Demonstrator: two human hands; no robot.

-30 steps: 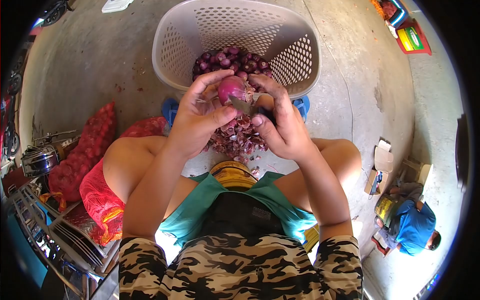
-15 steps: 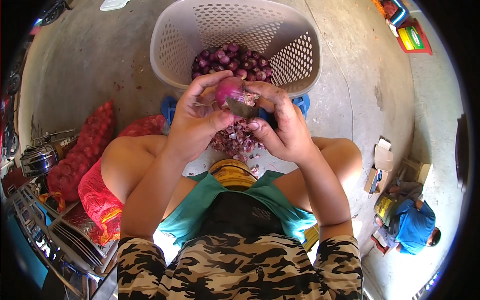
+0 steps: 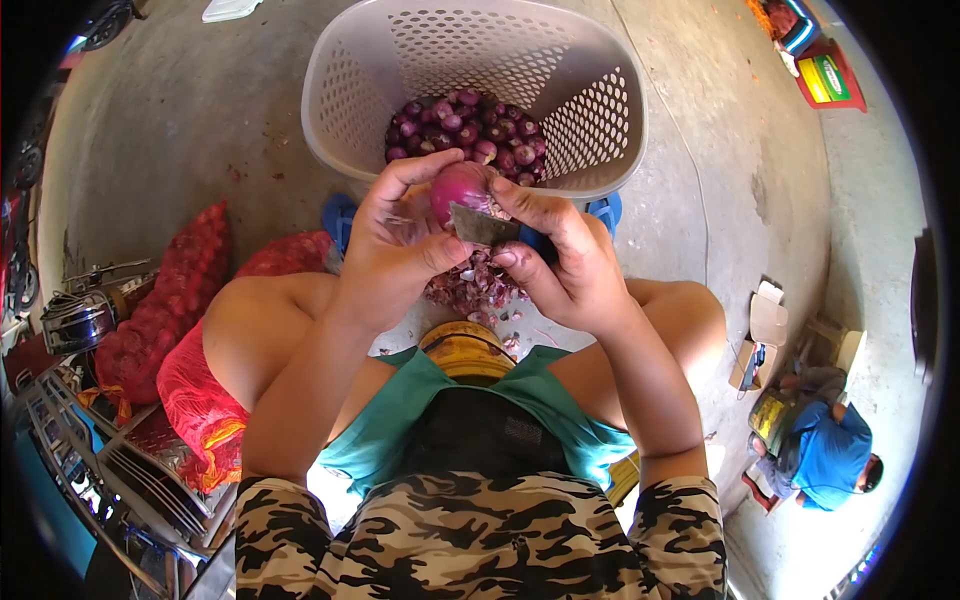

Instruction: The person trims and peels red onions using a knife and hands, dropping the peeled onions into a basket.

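Observation:
A red onion (image 3: 458, 190) sits between my two hands, just in front of the basket. My left hand (image 3: 400, 235) is closed around its left side, fingers behind and thumb toward me. In my right hand (image 3: 565, 245) a short, wide knife blade (image 3: 482, 226) is gripped, its flat metal lying across the near face of the onion; the handle is mostly hidden by the fingers. My right forefinger rests by the onion's right side. Below the hands, a pile of dry onion skins (image 3: 475, 290) lies on the floor.
A grey perforated basket (image 3: 330, 120) holds many red onions (image 3: 470, 125). Red mesh sacks (image 3: 165, 300) of onions stand at the left beside metal racks (image 3: 120, 450). Blue slippers (image 3: 338, 222) are by the basket. At the right are an open cardboard box (image 3: 755, 345) and a seated person (image 3: 830, 455).
My right fingers have shifted, the forefinger drawing in closer to the onion. The blade has moved slightly down over the onion, and less loose skin shows beside it.

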